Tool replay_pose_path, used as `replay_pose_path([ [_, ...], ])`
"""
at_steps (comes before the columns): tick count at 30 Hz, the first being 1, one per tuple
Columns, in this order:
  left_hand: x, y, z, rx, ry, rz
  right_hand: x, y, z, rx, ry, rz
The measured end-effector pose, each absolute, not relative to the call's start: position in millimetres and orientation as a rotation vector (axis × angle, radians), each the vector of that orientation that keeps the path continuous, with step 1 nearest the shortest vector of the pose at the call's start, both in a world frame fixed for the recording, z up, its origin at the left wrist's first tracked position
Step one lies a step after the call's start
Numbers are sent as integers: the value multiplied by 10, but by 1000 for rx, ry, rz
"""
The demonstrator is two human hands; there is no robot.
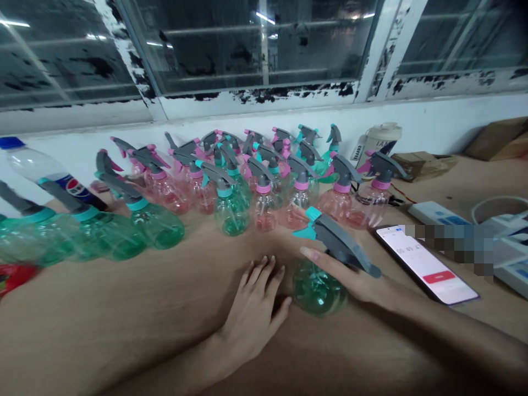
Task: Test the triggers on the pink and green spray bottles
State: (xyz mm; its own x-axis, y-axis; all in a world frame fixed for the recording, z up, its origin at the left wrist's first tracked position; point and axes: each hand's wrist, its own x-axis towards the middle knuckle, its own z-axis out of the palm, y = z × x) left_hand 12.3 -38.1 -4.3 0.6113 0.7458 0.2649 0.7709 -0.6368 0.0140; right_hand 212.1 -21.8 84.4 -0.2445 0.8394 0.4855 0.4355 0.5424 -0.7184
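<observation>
My right hand [350, 275] is closed around the neck of a green spray bottle [317, 291], just below its grey and turquoise trigger head. The bottle stands about upright on the table, and some of the fingers are hidden behind it. Palm down on the wood, my left hand [253, 311] rests with its fingers stretched out, just left of that bottle and holding nothing. Beyond both hands are pink spray bottles [266, 212] and another green spray bottle [231, 214], part of a group of several with grey trigger heads.
Several green spray bottles [157, 225] line the left side, near a cola bottle [78, 187] and a red packet [14, 278]. Right of my hands lie a lit phone [424, 264] and power strips [441, 214]. A white cup [383, 137] stands by the wall.
</observation>
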Motion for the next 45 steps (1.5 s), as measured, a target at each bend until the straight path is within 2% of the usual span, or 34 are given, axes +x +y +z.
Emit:
replay_pose_path([
  [23, 126, -377, -40, -2767, -1294, -461, 2119, -217, 844, -1018, -1859, 579],
  [30, 96, -442, 70, -2929, -1298, -627, 2112, -280, 739, -1084, -1783, 596],
  [40, -96, -615, 341, -2900, -1315, -945, 1618, -307, 670, -674, -1753, 667],
  [45, -271, -759, 495, -2630, -1372, -924, 1233, -279, 674, -527, -1749, 731],
])
